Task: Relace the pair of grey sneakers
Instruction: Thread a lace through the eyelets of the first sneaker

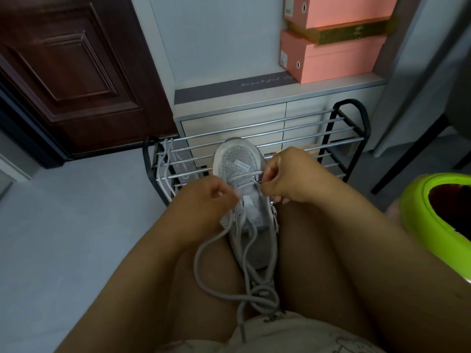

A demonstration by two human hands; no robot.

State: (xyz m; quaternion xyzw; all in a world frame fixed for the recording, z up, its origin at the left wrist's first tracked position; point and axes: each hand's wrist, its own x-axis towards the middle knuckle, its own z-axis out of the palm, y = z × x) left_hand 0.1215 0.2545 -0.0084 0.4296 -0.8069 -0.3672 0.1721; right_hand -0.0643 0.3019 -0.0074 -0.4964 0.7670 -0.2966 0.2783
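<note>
A grey sneaker (239,164) lies between my knees, toe pointing away toward the rack. Its grey lace (204,245) runs through the eyelets nearest the toe and trails in long loose loops down over my lap. My left hand (204,200) pinches the lace at the shoe's left side. My right hand (285,177) pinches the lace's other end at the eyelets on the right side. A second loose grey lace (164,169) hangs over the left end of the rack. The other sneaker is out of view.
A black shoe rack (339,138) with metal bars stands just beyond the sneaker. Behind it is a low white cabinet (229,115) with pink shoe boxes (331,59) on top. A dark wooden door (71,72) is at left, a green stool (418,215) at right.
</note>
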